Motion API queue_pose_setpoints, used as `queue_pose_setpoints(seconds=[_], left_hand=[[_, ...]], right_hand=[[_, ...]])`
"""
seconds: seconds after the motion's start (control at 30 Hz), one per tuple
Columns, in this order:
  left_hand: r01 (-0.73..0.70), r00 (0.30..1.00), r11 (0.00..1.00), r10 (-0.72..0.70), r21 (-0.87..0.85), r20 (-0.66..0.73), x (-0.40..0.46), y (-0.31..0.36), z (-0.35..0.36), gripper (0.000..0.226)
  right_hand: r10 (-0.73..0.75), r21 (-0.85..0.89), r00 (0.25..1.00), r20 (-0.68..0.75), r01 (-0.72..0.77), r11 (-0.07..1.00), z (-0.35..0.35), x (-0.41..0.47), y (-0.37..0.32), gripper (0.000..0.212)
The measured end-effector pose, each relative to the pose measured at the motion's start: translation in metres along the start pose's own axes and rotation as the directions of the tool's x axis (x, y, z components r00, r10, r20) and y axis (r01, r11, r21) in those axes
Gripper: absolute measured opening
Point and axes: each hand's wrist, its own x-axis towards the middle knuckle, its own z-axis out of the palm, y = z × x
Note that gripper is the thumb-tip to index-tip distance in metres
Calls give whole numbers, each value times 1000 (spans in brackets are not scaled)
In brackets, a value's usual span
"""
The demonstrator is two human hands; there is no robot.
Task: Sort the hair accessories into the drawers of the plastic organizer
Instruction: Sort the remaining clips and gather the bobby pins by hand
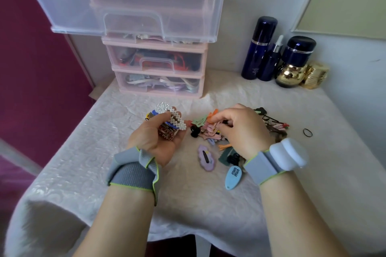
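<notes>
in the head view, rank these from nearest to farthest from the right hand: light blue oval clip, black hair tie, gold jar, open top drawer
Measured from the right hand:
1. Light blue oval clip, just below the wrist, toward the person.
2. Black hair tie, lying alone on the cloth to the right.
3. Gold jar and open top drawer, both well beyond, back right and back left; too close to call.

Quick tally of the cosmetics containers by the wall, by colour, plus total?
Dark blue: 3, a tall bottle, a dropper bottle and a wide-capped jar
Gold: 2, a round jar and a smaller jar
Total: 5
</notes>
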Motion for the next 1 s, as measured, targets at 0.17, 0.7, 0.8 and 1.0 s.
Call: queue_pose_setpoints(seconds=[0.17,0.7,0.8,1.0], left_hand=[[4,1000,1000,-4,24,-4,3,1,-4,10],[97,994,995,-97,11,51,-1,-4,-2,20],[108,991,994,-111,34,75,-4,-8,3,27],[85,992,996,-86,17,90,-3,-6,2,19]], right_hand=[[-15,-121,1000,10,16,993,6,15,-4,29],[-50,400,996,-71,75,914,1,14,-11,27],[-100,522,994,-51,112,846,-2,11,-18,34],[-73,542,995,-65,96,835,-1,10,-22,25]])
